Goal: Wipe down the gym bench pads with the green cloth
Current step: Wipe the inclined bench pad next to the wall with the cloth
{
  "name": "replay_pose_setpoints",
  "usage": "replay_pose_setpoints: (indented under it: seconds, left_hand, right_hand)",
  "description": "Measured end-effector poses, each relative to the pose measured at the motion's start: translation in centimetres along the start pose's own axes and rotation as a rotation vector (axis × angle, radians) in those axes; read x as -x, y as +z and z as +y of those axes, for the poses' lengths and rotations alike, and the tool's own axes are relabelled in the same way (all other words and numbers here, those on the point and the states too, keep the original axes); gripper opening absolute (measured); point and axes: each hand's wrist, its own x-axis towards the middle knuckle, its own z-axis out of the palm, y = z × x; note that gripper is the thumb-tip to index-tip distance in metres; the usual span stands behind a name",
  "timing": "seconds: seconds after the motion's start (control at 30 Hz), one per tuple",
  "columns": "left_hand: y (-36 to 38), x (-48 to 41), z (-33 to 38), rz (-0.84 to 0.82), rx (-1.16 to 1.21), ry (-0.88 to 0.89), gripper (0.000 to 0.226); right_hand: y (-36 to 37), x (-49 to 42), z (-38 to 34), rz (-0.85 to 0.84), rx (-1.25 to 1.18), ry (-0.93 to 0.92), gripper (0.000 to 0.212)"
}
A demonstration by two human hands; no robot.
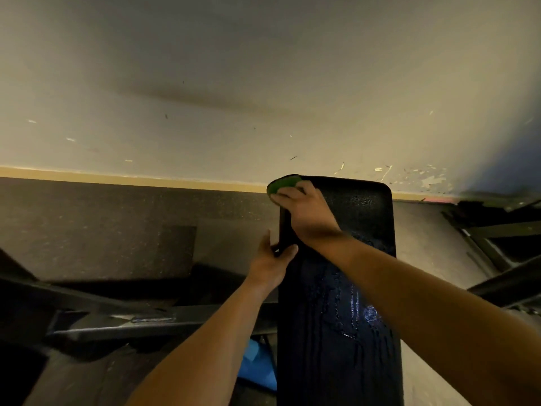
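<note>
A long black bench pad (360,259) runs from the bottom of the view up toward the wall, and wet streaks shine along its middle. My right hand (307,212) presses the green cloth (282,184) onto the pad's far left corner; only a rounded edge of the cloth shows past my fingers. My left hand (273,260) grips the pad's left edge just below, thumb on top and fingers wrapped underneath.
A pale scuffed wall (234,98) stands right behind the pad's far end. Dark metal frame bars (123,320) lie at lower left, more frame parts (497,247) at right. A blue object (257,367) sits on the rubber floor under the pad's left side.
</note>
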Motion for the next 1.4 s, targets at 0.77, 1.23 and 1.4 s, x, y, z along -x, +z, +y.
replay_pose_setpoints:
  seconds: [0.77, 1.23, 1.4]
  left_hand:
    - [0.3, -1.2, -1.5, -0.053, 0.302, 0.07, 0.097]
    - [-0.1, -1.2, -1.4, -0.019, 0.055, 0.17, 0.061]
    - [-0.1, -1.4, -1.9, -0.008, -0.037, 0.189, 0.066]
  right_hand:
    - [-1.7, -3.1, 2.4, 0.059, -0.237, 0.296, 0.064]
    - [1.9, 4.2, -0.3, -0.007, -0.36, 0.018, 0.037]
    - [1.0, 0.3, 1.0, 0.243, -0.33, 0.432, 0.056]
